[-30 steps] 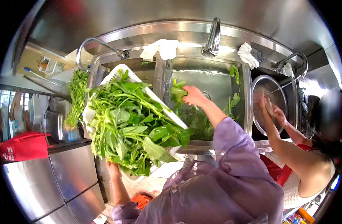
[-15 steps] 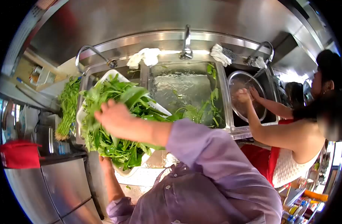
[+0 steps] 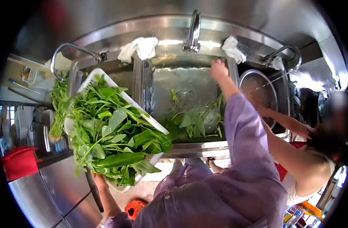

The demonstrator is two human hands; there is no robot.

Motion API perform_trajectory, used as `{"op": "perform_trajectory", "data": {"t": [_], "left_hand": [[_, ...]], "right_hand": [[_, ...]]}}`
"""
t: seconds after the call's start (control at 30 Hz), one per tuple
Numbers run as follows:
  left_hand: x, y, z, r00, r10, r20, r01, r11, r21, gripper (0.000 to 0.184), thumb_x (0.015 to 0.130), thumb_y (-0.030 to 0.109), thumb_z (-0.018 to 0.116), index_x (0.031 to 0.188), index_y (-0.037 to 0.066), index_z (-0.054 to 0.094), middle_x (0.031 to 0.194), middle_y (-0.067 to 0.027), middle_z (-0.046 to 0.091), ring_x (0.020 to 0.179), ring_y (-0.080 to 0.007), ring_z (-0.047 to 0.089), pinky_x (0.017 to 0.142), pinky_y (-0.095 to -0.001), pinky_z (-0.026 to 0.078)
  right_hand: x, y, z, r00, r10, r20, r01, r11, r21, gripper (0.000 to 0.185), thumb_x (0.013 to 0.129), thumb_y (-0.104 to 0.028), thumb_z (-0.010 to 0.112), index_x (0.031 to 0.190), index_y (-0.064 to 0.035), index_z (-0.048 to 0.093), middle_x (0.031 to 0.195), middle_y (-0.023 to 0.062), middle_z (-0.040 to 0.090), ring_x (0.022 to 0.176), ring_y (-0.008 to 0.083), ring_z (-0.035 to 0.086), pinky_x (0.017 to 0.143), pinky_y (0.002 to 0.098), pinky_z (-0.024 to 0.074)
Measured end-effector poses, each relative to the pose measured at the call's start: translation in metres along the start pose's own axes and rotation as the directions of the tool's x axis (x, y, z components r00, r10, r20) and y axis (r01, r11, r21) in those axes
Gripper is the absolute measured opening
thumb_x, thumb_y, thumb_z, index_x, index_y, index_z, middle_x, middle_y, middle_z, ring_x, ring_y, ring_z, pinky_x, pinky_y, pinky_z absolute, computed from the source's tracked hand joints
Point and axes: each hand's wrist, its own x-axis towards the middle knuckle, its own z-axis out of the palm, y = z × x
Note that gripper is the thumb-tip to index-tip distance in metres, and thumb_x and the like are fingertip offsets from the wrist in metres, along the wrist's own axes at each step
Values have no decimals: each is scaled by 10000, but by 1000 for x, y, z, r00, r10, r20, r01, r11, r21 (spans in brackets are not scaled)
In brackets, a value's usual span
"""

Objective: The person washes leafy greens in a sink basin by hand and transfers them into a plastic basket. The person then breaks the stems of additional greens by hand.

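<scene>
A white plastic basket [image 3: 141, 117] heaped with leafy greens [image 3: 117, 125] tilts over the left basin and its front edge. My left hand [image 3: 100, 181] grips the basket's near left edge from below, its fingers partly hidden. Across the middle basin [image 3: 189, 89], my right hand [image 3: 218, 70] reaches to the far right corner, thumb apart from its bent fingers. Nothing is plainly visible in it. In the water below it float loose greens [image 3: 195, 123], with a strand along the right wall beneath my forearm.
A co-worker's arm [image 3: 286, 119] reaches to a round metal bowl [image 3: 257, 91] in the right basin. Faucets [image 3: 193, 32] and white cloths [image 3: 139, 48] line the back ledge. Bundled long-stemmed greens [image 3: 58, 110] lie at left, near a red cloth-like item [image 3: 20, 163].
My right hand has left the greens in the basket and moved right, over the middle basin. My left hand stays on the basket. The view has shifted closer over the sink.
</scene>
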Motion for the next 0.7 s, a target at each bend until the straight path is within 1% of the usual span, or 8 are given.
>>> {"op": "perform_trajectory", "data": {"t": [0.1, 0.13, 0.23, 0.3, 0.33, 0.47, 0.57, 0.7], "left_hand": [[-1, -2, -7, 997, -57, -60, 61, 995, 74, 412, 794, 151, 477, 1175, 21, 391, 1076, -97, 498, 948, -194, 494, 810, -313, 408], [1, -4, -11, 997, -54, -62, 60, 994, 88, 421, 793, 154, 477, 1182, 19, 384, 1081, -103, 492, 947, -198, 493, 806, -318, 413], [8, -14, -23, 990, -107, -95, 113, 992, 59, 444, 801, 168, 468, 1208, 26, 358, 1114, -100, 472, 963, -208, 485, 812, -324, 413], [8, -14, -21, 988, -116, -100, 120, 992, 40, 431, 811, 167, 447, 1212, 34, 361, 1127, -93, 470, 977, -211, 481, 823, -323, 409], [4, -8, -14, 988, -121, -96, 125, 991, 38, 431, 811, 167, 447, 1212, 34, 361, 1127, -93, 470, 977, -211, 481, 823, -323, 409], [0, -2, -5, 993, -77, -84, 78, 997, 8, 399, 809, 138, 438, 1184, 15, 385, 1105, -105, 486, 965, -216, 490, 815, -324, 411], [-1, -2, -3, 999, -5, -47, 7, 1000, 29, 351, 786, 95, 471, 1123, 8, 426, 1043, -97, 514, 922, -205, 507, 796, -316, 419], [0, 0, 3, 999, 35, 37, -32, 996, -77, 378, 782, 98, 481, 1149, 34, 417, 1081, -83, 499, 944, -199, 498, 811, -308, 409]], "right_hand": [[29, 28, 22, 984, -74, 165, 91, 991, -102, 527, 678, -315, 596, 1138, -113, 435, 1139, 139, 444, 1028, 308, 463, 808, 401, 430], [38, 34, 28, 945, -132, 299, 177, 976, -128, 435, 717, -309, 547, 1104, -116, 495, 1183, 123, 450, 1038, 261, 482, 817, 376, 432], [53, 44, 64, 864, -176, 472, 252, 962, -103, 449, 716, -372, 551, 1071, -97, 538, 1201, 122, 445, 1022, 278, 497, 844, 377, 408], [24, 31, 41, 679, -223, 699, 268, 962, 46, 524, 710, -482, 545, 1058, -89, 557, 1225, 110, 425, 1096, 284, 435, 905, 359, 348], [11, 32, 39, 680, -216, 701, 265, 963, 41, 524, 710, -482, 545, 1058, -89, 557, 1225, 110, 425, 1096, 284, 435, 905, 359, 348], [-40, 34, 53, 369, -186, 911, -340, 885, 319, 880, 650, -618, 552, 1318, -166, 201, 1376, 148, 93, 1264, 285, 111, 959, 528, 186], [-84, 15, 54, 395, -232, 889, -423, 813, 401, 945, 634, -593, 591, 1323, -112, 159, 1379, 154, 44, 1270, 278, 85, 971, 507, 183], [-123, -23, 50, 459, -393, 797, -373, 729, 574, 972, 636, -592, 589, 1308, -34, 164, 1370, 165, 104, 1258, 294, 134, 964, 513, 195]]}}
